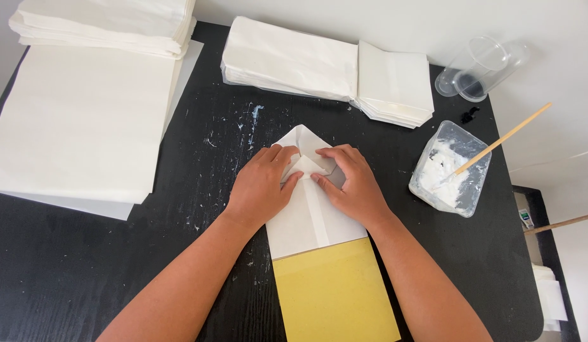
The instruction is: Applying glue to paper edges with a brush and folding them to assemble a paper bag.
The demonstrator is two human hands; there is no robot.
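Note:
A white paper bag [306, 218] lies flat on the black table [85, 266], its far end folded into a point. Its near end rests over a yellow sheet [335, 294]. My left hand [262, 187] presses on the left flap of the fold, fingers together and flat. My right hand [351, 183] presses on the right flap, fingertips meeting the left hand's at the middle of the fold. Neither hand grips anything; both push the paper down.
A wide stack of white paper sheets [78, 120] fills the left. Folded white bags [325, 66] are piled at the back. A clear tub of white paste [451, 168] with a wooden stick [506, 138] sits right, clear plastic cups [478, 69] behind it.

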